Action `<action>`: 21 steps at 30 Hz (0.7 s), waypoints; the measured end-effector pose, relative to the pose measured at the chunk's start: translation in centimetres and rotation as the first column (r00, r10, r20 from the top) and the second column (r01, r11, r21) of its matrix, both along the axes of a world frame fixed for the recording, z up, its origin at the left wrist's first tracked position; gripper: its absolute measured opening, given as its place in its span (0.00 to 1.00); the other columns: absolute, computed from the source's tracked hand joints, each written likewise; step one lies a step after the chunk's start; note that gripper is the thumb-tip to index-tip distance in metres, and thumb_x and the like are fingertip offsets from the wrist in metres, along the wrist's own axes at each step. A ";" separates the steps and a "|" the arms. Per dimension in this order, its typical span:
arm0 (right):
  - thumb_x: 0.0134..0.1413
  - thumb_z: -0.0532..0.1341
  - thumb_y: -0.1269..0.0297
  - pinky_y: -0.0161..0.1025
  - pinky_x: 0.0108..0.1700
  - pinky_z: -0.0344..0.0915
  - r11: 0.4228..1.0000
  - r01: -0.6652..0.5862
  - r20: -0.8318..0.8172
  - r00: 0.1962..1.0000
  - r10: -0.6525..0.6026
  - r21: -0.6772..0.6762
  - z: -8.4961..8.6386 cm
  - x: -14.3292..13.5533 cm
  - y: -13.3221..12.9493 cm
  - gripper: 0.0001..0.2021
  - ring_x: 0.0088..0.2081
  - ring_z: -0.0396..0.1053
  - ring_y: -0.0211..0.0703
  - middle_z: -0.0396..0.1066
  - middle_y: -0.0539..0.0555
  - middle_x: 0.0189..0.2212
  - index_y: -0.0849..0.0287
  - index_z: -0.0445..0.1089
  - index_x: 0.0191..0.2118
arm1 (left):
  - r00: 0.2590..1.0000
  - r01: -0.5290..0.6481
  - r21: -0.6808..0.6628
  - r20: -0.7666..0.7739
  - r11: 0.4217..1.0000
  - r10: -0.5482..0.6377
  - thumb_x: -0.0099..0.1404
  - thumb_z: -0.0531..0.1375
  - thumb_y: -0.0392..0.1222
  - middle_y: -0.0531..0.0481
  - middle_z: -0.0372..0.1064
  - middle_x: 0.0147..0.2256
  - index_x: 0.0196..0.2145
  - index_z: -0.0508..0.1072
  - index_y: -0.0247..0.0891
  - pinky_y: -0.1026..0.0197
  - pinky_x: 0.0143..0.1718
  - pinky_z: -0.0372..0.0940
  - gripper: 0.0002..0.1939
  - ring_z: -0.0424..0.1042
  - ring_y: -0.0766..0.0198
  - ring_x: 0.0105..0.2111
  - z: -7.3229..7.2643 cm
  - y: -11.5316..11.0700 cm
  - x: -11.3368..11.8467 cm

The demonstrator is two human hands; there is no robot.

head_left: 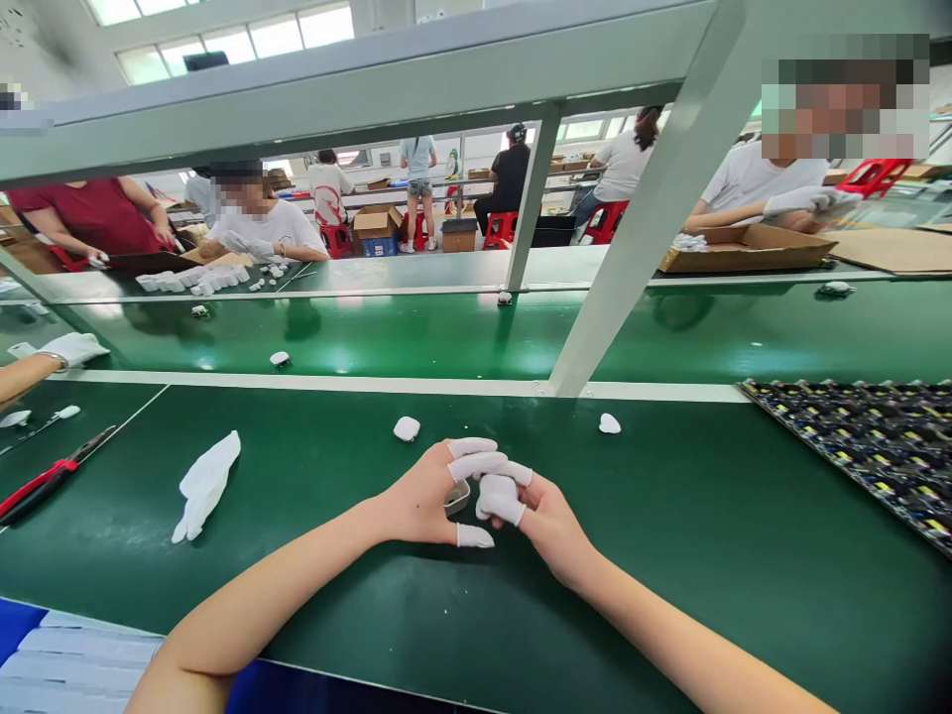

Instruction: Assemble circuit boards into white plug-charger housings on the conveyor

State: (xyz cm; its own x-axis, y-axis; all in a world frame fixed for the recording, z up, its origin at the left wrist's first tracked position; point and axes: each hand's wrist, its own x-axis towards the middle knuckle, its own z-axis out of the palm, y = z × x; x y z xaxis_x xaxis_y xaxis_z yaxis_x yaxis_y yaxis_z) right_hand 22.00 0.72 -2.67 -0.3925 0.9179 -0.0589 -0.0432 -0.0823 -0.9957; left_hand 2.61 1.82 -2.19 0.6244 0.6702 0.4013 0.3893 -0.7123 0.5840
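My left hand [435, 493] has white finger cots on its fingertips. Its thumb and fingers are stretched and apart, curving around a small pale casing [456, 499] partly hidden behind them; whether it touches the casing I cannot tell. Close beside it, my right hand [546, 516] also wears white finger cots, its thumb and fingers pinched together. Whatever lies in that pinch is covered by the fingertips. Beyond my hands, a rounded white casing [407, 428] rests on the green work surface [334, 595], and a small white heart-shaped piece [610, 423] sits to the right.
A white glove [206, 486] and red-and-black pliers [56, 478] lie left. A panel of circuit boards [855, 446] is at right. A slanted metal post [632, 218] rises ahead. White casings [280, 359] dot the green belt beyond. A co-worker's gloved hand [74, 349] reaches in from the left.
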 end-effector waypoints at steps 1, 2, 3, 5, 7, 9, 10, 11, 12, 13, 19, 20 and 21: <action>0.47 0.63 0.61 0.37 0.31 0.61 0.998 0.067 -0.018 0.998 -0.067 -0.013 0.1 0.0 0.2 0.15 0.26 0.62 0.37 0.68 0.49 0.27 0.59 0.70 0.43 | 1.000 0.001 -0.067 -0.020 0.998 -0.002 0.52 0.68 0.47 0.42 0.59 0.57 0.61 0.56 0.47 0.48 0.55 0.63 0.41 0.64 0.51 0.53 0.3 0.2 -0.5; 0.48 0.62 0.61 0.36 0.29 0.59 0.991 0.130 -0.035 0.991 -0.131 -0.031 0.1 0.1 0.5 0.17 0.24 0.58 0.35 0.65 0.47 0.25 0.59 0.69 0.45 | 0.999 0.003 -0.117 -0.032 0.993 -0.007 0.53 0.67 0.44 0.42 0.60 0.56 0.61 0.55 0.47 0.49 0.54 0.64 0.41 0.65 0.53 0.51 0.6 0.5 -1.0; 0.49 0.61 0.60 0.35 0.28 0.57 0.982 0.177 -0.059 0.982 -0.181 -0.060 0.1 0.1 0.9 0.18 0.23 0.54 0.34 0.62 0.46 0.24 0.58 0.69 0.47 | 0.999 0.009 -0.149 -0.039 0.989 -0.015 0.54 0.65 0.40 0.44 0.61 0.55 0.61 0.55 0.47 0.50 0.53 0.64 0.39 0.66 0.54 0.50 0.8 0.8 -1.5; 0.52 0.58 0.59 0.35 0.26 0.54 0.970 0.192 -0.140 0.967 -0.213 -0.149 0.0 0.4 1.5 0.20 0.22 0.51 0.34 0.59 0.46 0.24 0.57 0.66 0.51 | 0.995 0.052 -0.195 -0.078 0.979 -0.068 0.54 0.60 0.33 0.46 0.62 0.54 0.59 0.59 0.47 0.53 0.50 0.66 0.35 0.67 0.57 0.48 1.0 1.3 -2.4; 0.55 0.54 0.57 0.35 0.26 0.56 0.966 0.117 -0.246 0.954 -0.174 -0.228 -0.3 0.7 2.1 0.21 0.22 0.52 0.35 0.60 0.47 0.26 0.56 0.65 0.53 | 0.979 0.097 -0.249 -0.149 0.964 -0.137 0.52 0.58 0.30 0.47 0.64 0.51 0.56 0.63 0.48 0.57 0.45 0.68 0.34 0.69 0.59 0.43 1.0 1.7 -3.1; 0.57 0.51 0.56 0.37 0.29 0.60 0.962 0.030 -0.327 0.937 -0.121 -0.272 -0.6 1.0 2.3 0.22 0.24 0.57 0.37 0.65 0.50 0.29 0.56 0.65 0.55 | 0.963 0.079 -0.311 -0.221 0.947 -0.153 0.51 0.59 0.31 0.49 0.67 0.44 0.55 0.65 0.47 0.60 0.38 0.68 0.32 0.69 0.63 0.36 1.0 1.9 -3.5; 0.58 0.50 0.56 0.38 0.31 0.62 0.958 -0.005 -0.352 0.931 -0.100 -0.286 -0.7 1.0 2.4 0.22 0.25 0.59 0.38 0.67 0.51 0.31 0.56 0.65 0.55 | 0.959 0.054 -0.331 -0.246 0.942 -0.141 0.52 0.60 0.33 0.50 0.67 0.40 0.54 0.66 0.47 0.61 0.35 0.68 0.31 0.69 0.64 0.33 1.0 1.9 -3.5; 0.58 0.50 0.56 0.39 0.34 0.64 0.954 -0.032 -0.370 0.925 -0.084 -0.299 -0.8 1.0 2.4 0.22 0.27 0.61 0.39 0.69 0.53 0.33 0.56 0.65 0.55 | 0.958 0.024 -0.345 -0.260 0.938 -0.120 0.53 0.61 0.35 0.51 0.66 0.37 0.53 0.67 0.46 0.62 0.34 0.67 0.29 0.68 0.64 0.32 1.0 1.9 -3.4; 0.59 0.50 0.56 0.40 0.37 0.65 0.949 -0.052 -0.382 0.921 -0.076 -0.312 -0.8 1.0 2.4 0.22 0.28 0.64 0.39 0.71 0.54 0.35 0.56 0.65 0.55 | 0.959 -0.005 -0.356 -0.268 0.934 -0.097 0.53 0.63 0.38 0.52 0.66 0.35 0.53 0.67 0.46 0.62 0.33 0.66 0.27 0.68 0.64 0.31 0.9 1.8 -3.3; 0.58 0.51 0.56 0.41 0.40 0.66 0.945 -0.061 -0.391 0.917 -0.074 -0.322 -0.8 0.9 2.3 0.21 0.30 0.66 0.40 0.72 0.55 0.36 0.56 0.66 0.55 | 0.959 -0.032 -0.364 -0.273 0.931 -0.074 0.54 0.64 0.41 0.52 0.66 0.34 0.52 0.68 0.45 0.62 0.32 0.66 0.27 0.68 0.64 0.31 0.9 1.8 -3.1; 0.50 0.64 0.64 0.46 0.56 0.62 0.944 -0.081 -0.413 0.909 -0.063 -0.321 -0.3 0.8 2.1 0.24 0.48 0.70 0.44 0.72 0.52 0.46 0.50 0.66 0.54 | 0.953 -0.115 -0.355 -0.303 0.928 0.002 0.53 0.66 0.50 0.55 0.63 0.31 0.49 0.68 0.45 0.64 0.28 0.61 0.26 0.65 0.66 0.28 0.5 1.5 -1.9; 0.48 0.65 0.65 0.45 0.57 0.61 0.943 -0.078 -0.414 0.908 -0.066 -0.323 -0.3 0.9 2.2 0.24 0.49 0.70 0.44 0.72 0.51 0.47 0.50 0.67 0.53 | 0.953 -0.114 -0.352 -0.303 0.929 0.002 0.53 0.66 0.50 0.55 0.63 0.31 0.49 0.68 0.45 0.64 0.28 0.61 0.26 0.65 0.66 0.28 0.5 1.5 -1.9; 0.47 0.66 0.66 0.45 0.58 0.60 0.943 -0.073 -0.414 0.907 -0.073 -0.326 -0.4 0.9 2.3 0.23 0.49 0.70 0.44 0.72 0.51 0.47 0.51 0.68 0.52 | 0.953 -0.109 -0.350 -0.302 0.930 -0.002 0.53 0.66 0.49 0.55 0.64 0.32 0.49 0.68 0.45 0.64 0.28 0.61 0.25 0.65 0.66 0.28 0.5 1.6 -1.9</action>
